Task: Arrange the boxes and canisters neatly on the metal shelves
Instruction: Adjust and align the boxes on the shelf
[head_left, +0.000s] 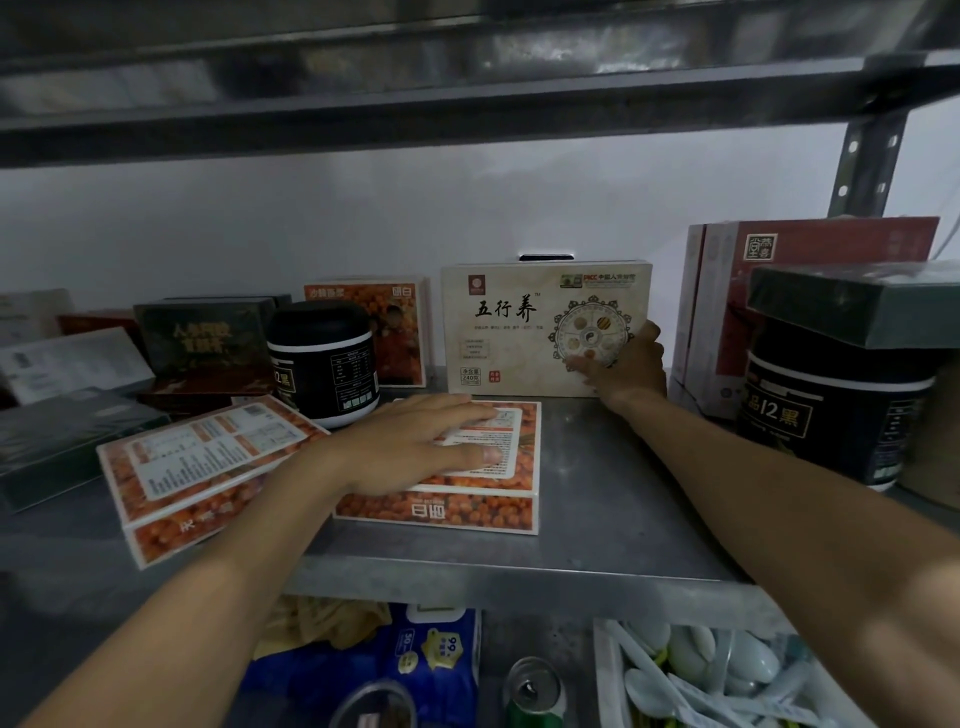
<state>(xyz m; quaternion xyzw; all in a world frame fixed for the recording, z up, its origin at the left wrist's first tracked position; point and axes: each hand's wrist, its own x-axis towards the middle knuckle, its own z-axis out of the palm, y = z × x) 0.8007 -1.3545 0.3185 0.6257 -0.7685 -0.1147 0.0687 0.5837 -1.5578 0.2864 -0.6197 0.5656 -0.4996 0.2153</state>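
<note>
On the metal shelf (597, 499) an orange box (467, 506) lies flat in the middle, and my left hand (410, 441) rests palm-down on its top. A second orange box (202, 473) lies tilted to its left. At the back a cream box (519, 332) with black characters stands upright. My right hand (626, 364) holds its lower right corner. A black canister (324, 364) stands left of it, in front of a third orange box (395, 327) that stands upright. A larger black canister (831, 405) stands at the right with a dark green box (857, 301) on top.
A red and white box (810, 291) stands at the back right by the shelf post (867, 166). Dark boxes (202, 338) and a green box (62, 447) crowd the left. An upper shelf (415, 78) hangs close overhead. Below are a blue pack (436, 665) and a bin of spoons (701, 675).
</note>
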